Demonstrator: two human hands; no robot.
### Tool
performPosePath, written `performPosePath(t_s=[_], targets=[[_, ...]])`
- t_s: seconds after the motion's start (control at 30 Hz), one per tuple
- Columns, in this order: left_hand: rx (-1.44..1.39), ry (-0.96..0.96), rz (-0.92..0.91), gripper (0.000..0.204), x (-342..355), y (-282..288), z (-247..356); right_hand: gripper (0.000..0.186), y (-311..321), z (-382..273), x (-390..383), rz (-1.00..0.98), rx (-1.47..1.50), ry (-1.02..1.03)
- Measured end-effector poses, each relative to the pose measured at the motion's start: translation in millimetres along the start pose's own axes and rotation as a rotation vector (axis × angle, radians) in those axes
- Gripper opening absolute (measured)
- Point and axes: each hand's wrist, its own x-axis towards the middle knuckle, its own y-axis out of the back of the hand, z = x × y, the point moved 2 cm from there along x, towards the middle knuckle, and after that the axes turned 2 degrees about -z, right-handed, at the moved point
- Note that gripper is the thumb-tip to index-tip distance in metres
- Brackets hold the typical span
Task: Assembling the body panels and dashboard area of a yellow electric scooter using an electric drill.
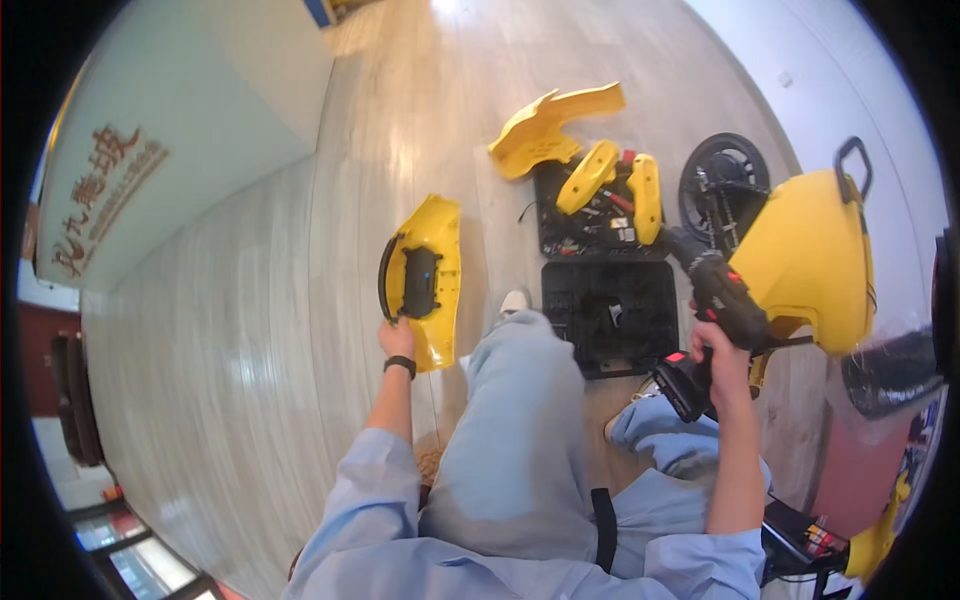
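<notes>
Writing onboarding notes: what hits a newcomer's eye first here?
First, the big yellow housing at the right of the view. Next, the black power drill overlapping it in view, held in the right grip. Then the curved yellow panel in the left grip, left of the open black case.

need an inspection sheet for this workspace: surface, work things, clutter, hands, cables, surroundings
surface: grey plank floor
work things: yellow panel with black handle; cordless drill
clutter: open black tool case; two yellow pieces over its far half; curved yellow piece at its far-left corner
hands: left hand grips the panel; right hand closed round the drill's grip
cables: thin dark lead left of the case
surroundings: pale walls; large yellow housing at right
</notes>
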Motion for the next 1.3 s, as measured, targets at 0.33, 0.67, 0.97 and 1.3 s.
performPosePath(t_s=[0.33,0.67,0.97,1.3], targets=[[-0.225,-0.525,-0.526,0.02,-118,-28,399,0.029,77,-77,-22,-0.051,0.003,0.269],[-0.229,-0.614,-1.29,0.035,-295,-50,430,0.028,169,-163,-132,0.155,-0.138,0.266],[0.222,-1.082,-1.689,0.036,-332,-43,403,0.044,207,-131,-278,0.086,-0.881,0.131],[0.336,-1.245,-1.537,0.027,-331,-50,364,0.05,151,-101,-281,-0.012,-1.251,0.073]])
